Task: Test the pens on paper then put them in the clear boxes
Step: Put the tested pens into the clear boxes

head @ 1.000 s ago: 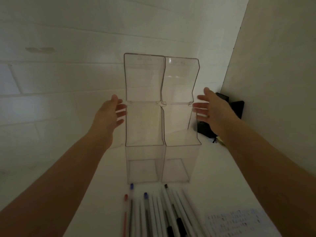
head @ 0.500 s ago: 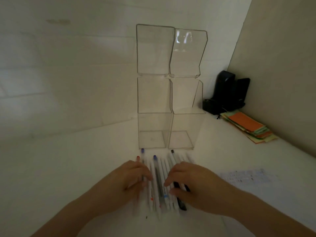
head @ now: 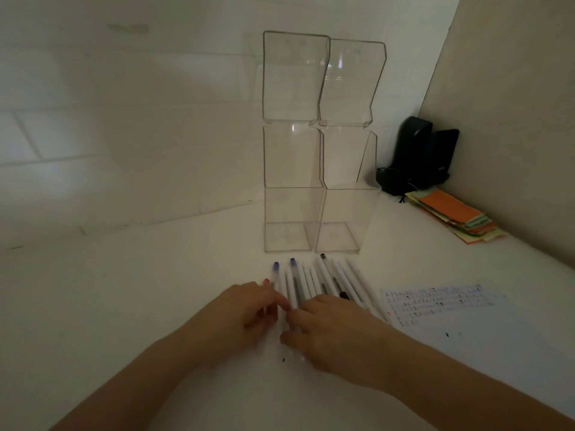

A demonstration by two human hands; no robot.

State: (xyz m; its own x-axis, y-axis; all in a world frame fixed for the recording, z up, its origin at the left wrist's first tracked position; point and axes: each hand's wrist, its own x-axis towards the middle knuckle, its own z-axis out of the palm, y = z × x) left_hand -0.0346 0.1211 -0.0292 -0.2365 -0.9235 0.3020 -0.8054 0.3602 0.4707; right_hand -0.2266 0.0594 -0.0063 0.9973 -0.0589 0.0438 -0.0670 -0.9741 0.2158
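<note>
Two tall clear boxes stand side by side on the white desk, the left box [head: 292, 188] and the right box [head: 345, 194], both with nothing inside. Just in front of them lies a row of several white pens [head: 323, 279] with blue, red and black ends. My left hand [head: 245, 309] and my right hand [head: 326, 331] rest on the near ends of the pens, fingers curled and touching them. Whether either hand grips a single pen is hidden. A sheet of paper [head: 441, 303] with small scribbles lies to the right of the pens.
A black device [head: 420, 157] stands in the back right corner. A stack of orange, green and yellow paper slips [head: 457, 216] lies in front of it, along the right wall. The tiled back wall runs behind the boxes.
A second ago both hands were raised beside the boxes' upper parts. They have come down onto the pens, and the view has tilted down; since half a second ago my fingers have drawn closer together.
</note>
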